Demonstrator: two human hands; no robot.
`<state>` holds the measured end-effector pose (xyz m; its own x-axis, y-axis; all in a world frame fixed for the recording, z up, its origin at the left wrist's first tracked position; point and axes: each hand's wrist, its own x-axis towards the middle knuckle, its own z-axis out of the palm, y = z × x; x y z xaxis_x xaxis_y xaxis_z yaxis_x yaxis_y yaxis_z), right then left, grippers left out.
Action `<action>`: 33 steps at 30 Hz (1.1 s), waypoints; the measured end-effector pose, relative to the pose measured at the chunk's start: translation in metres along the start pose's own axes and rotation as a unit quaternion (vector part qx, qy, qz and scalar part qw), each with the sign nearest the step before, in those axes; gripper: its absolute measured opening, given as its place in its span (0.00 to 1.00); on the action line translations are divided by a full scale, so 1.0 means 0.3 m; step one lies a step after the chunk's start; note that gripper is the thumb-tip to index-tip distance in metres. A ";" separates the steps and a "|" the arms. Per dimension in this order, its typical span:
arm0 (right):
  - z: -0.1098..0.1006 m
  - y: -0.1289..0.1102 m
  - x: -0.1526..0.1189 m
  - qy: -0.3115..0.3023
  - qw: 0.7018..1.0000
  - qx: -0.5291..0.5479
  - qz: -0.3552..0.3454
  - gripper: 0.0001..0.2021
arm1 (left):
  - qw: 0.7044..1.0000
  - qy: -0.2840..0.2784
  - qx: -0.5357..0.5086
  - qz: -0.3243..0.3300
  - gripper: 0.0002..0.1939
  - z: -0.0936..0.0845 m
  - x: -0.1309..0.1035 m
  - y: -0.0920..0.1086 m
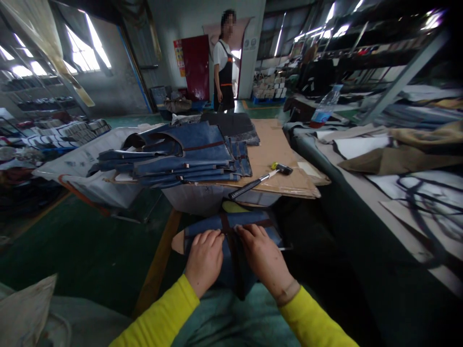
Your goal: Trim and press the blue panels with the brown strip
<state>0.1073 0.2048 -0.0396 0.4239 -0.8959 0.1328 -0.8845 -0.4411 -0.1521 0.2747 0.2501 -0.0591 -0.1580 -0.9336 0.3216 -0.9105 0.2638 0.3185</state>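
I count two hands at work in front of me, my left hand and my right hand, both resting flat on one blue denim piece crossed by one dark strap. On the cardboard sheet I count one hammer and one stack of denim pieces; how many pieces are in that stack I cannot tell. Farther back I see one plastic bottle, one red door, and one person in an apron. On the right, one long table carries several tan sheets, too overlapped to count.
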 end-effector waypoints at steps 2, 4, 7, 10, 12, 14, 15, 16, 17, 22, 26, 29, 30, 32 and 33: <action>0.001 0.020 -0.010 0.019 1.000 0.003 0.009 0.19 | 1.000 0.008 0.007 -0.005 0.16 -0.006 -0.013 -0.026; -0.005 0.034 -0.007 0.024 1.000 0.009 0.008 0.18 | 1.000 0.014 0.014 -0.009 0.16 -0.011 -0.026 -0.052; -0.020 0.034 0.009 0.012 0.999 0.041 -0.011 0.17 | 0.999 0.022 0.026 -0.001 0.17 -0.013 -0.051 -0.076; -0.030 -0.001 0.022 -0.006 0.995 0.088 -0.041 0.17 | 0.999 0.032 0.033 -0.002 0.18 -0.013 -0.074 -0.075; -0.024 -0.038 0.025 -0.009 0.993 0.104 -0.063 0.17 | 0.999 0.027 0.030 -0.007 0.18 -0.016 -0.083 -0.068; -0.005 -0.075 0.027 -0.007 0.992 0.100 -0.078 0.18 | 0.999 0.016 0.025 -0.012 0.18 -0.021 -0.084 -0.065; 0.008 -0.090 0.028 -0.006 0.993 0.091 -0.081 0.18 | 1.000 0.012 0.023 -0.015 0.18 -0.024 -0.083 -0.066; 0.022 -0.103 0.029 -0.003 0.993 0.079 -0.083 0.18 | 1.000 0.010 0.023 -0.017 0.18 -0.026 -0.082 -0.069; 0.037 -0.114 0.030 -0.001 0.994 0.066 -0.086 0.19 | 1.000 0.009 0.023 -0.019 0.18 -0.028 -0.082 -0.075; 0.080 -0.163 0.038 0.004 0.994 0.015 -0.110 0.19 | 0.999 0.016 0.031 -0.014 0.18 -0.037 -0.100 -0.110; 0.088 -0.211 0.042 -0.005 0.992 -0.003 -0.128 0.20 | 0.999 0.010 0.039 -0.030 0.17 -0.054 -0.129 -0.134; 0.100 -0.250 0.048 -0.010 0.990 -0.006 -0.139 0.21 | 0.998 0.009 0.043 -0.048 0.17 -0.063 -0.158 -0.162; 0.106 -0.264 0.051 -0.012 0.990 -0.006 -0.143 0.21 | 0.997 0.011 0.043 -0.056 0.17 -0.063 -0.170 -0.174; 0.117 -0.294 0.059 -0.019 0.988 -0.003 -0.155 0.20 | 0.996 0.017 0.040 -0.072 0.17 -0.062 -0.195 -0.200; 0.121 -0.309 0.064 -0.025 0.987 0.000 -0.161 0.20 | 0.996 0.020 0.035 -0.080 0.17 -0.060 -0.208 -0.212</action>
<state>0.2046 0.2265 -0.0587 0.6916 -0.7111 0.1266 -0.7028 -0.7029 -0.1094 0.3494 0.2959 -0.0833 0.0065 -0.9514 0.3079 -0.9476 0.0924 0.3057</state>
